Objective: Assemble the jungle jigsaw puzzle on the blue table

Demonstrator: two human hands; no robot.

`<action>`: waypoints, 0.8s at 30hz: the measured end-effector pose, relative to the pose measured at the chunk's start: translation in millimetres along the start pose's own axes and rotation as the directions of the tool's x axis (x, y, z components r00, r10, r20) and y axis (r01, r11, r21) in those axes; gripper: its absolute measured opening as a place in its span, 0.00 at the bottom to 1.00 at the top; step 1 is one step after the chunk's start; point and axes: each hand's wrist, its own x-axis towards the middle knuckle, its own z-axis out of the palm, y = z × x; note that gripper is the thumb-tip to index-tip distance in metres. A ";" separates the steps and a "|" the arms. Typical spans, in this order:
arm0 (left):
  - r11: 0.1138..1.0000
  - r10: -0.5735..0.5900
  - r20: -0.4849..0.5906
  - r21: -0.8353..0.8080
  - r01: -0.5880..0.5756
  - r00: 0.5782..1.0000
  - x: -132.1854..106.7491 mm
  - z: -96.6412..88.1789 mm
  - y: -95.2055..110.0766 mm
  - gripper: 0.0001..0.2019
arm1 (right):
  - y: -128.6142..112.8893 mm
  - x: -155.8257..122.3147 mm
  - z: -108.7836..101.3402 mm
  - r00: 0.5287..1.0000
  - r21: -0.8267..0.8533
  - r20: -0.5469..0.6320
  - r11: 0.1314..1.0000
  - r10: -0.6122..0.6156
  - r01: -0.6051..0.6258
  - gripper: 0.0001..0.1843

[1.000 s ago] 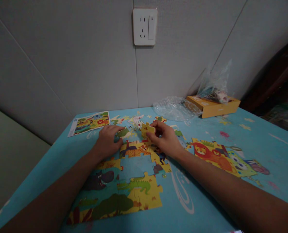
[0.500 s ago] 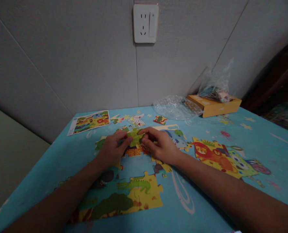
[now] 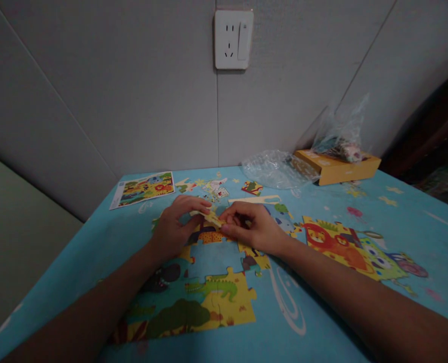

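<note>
Between my two hands a puzzle piece (image 3: 210, 218) is held up and tilted, its thin edge toward me. My left hand (image 3: 178, 217) pinches its left end with thumb and fingers. My right hand (image 3: 252, 222) is closed on its right end. Below lies a partly joined jigsaw puzzle (image 3: 227, 297) with a crocodile and a dark green bush; a gap in its middle shows the blue tablecloth. Behind my right hand is a joined part with a blue animal (image 3: 282, 219). To the right lies a separate joined section with lions (image 3: 329, 242).
A picture sheet (image 3: 144, 190) lies at the back left. One loose piece (image 3: 252, 188) lies near a crumpled clear plastic bag (image 3: 276, 169). A yellow box (image 3: 344, 171) with another plastic bag (image 3: 346, 136) on top stands against the wall, below a socket (image 3: 233, 40).
The puzzle piece has been tipped from showing its green face to nearly edge-on. Both hands still hold it in about the same place. The view has shifted slightly.
</note>
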 end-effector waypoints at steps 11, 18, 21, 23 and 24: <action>0.968 0.194 0.092 -0.177 -0.175 0.977 -1.5 0.1 0.4 0.06 | 1.8 -1.8 -0.2 0.998 0.086 0.046 0.995 -0.044 0.040 0.15; 0.970 0.202 0.139 -0.167 -0.178 0.970 -4.3 1.9 1.5 0.09 | 4.3 -1.4 4.7 0.993 0.150 0.122 0.989 -0.007 -0.012 0.28; 0.975 0.185 0.153 -0.152 -0.162 0.971 -3.5 2.1 1.3 0.09 | 4.9 0.6 2.7 0.995 0.079 0.091 0.996 -0.046 0.039 0.13; 0.984 0.136 0.152 -0.133 -0.116 0.979 -2.7 2.3 0.3 0.09 | 5.7 1.5 2.4 0.997 0.094 0.076 0.995 -0.020 0.013 0.07; 0.990 0.087 0.148 -0.121 -0.070 0.985 -2.3 2.4 -0.3 0.10 | 6.1 1.9 2.8 0.997 0.135 0.071 0.990 0.017 -0.027 0.08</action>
